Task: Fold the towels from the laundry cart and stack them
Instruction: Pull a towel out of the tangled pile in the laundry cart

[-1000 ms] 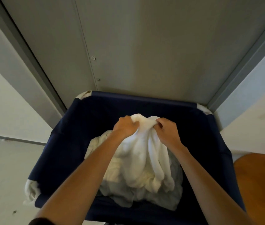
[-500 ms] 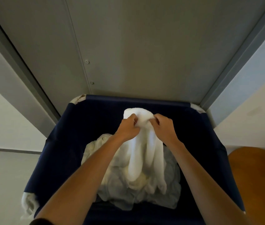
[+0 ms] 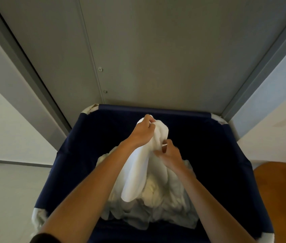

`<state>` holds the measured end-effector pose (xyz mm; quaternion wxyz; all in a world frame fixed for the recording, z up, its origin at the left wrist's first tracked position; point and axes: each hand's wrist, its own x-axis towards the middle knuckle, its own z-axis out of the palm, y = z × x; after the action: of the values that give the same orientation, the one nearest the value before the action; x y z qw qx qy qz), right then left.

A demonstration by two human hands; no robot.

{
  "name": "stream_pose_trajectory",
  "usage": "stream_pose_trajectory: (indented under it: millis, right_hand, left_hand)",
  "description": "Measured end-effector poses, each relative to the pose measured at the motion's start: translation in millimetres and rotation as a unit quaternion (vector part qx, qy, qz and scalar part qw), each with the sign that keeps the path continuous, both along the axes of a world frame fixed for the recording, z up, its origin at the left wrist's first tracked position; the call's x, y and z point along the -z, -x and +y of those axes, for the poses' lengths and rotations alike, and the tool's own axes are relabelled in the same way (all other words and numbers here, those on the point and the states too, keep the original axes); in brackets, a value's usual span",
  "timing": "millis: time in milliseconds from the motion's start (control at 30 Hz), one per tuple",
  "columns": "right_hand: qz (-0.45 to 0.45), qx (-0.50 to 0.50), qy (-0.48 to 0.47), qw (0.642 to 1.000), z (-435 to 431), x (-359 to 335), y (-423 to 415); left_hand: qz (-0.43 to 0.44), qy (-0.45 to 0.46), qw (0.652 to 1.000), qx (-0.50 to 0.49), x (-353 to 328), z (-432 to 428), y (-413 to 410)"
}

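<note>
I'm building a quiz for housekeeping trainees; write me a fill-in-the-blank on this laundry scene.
The left hand and right hand grip one white terry towel over a fabric laundry cart coloured dark ____.
The left hand sits ____ in the picture than the right.
More crumpled white laundry lies ____ the cart.
Missing words: blue; higher; inside.
</note>
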<state>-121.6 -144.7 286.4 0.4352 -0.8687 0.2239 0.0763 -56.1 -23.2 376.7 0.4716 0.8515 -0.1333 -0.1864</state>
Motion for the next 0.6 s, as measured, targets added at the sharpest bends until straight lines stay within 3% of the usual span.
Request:
stream_pose_trajectory:
  millis: [133,233,333,467,600]
  right_hand:
    - [-0.028,-0.022,0.103,0.994,2,2,-4]
    - [-0.123,0.005,0.069,0.99,-1,-16,-4]
    - [-0.199,-0.018,0.035,0.979,-4,-49,-9]
    - [-0.25,-0.025,0.004,0.968,0,-71,-19]
    - [-0.273,-0.041,-0.013,0.961,-1,-75,-17]
  left_hand:
    - [-0.001,0.013,0.999,-0.042,-2,5,-6]
    - [-0.061,-0.033,0.995,-0.074,6,12,-15]
    - [-0.103,-0.122,0.987,-0.02,13,16,-19]
    - [-0.028,-0.174,0.977,0.122,10,5,-4]
    - [-0.006,-0.123,0.987,0.1,23,-2,6]
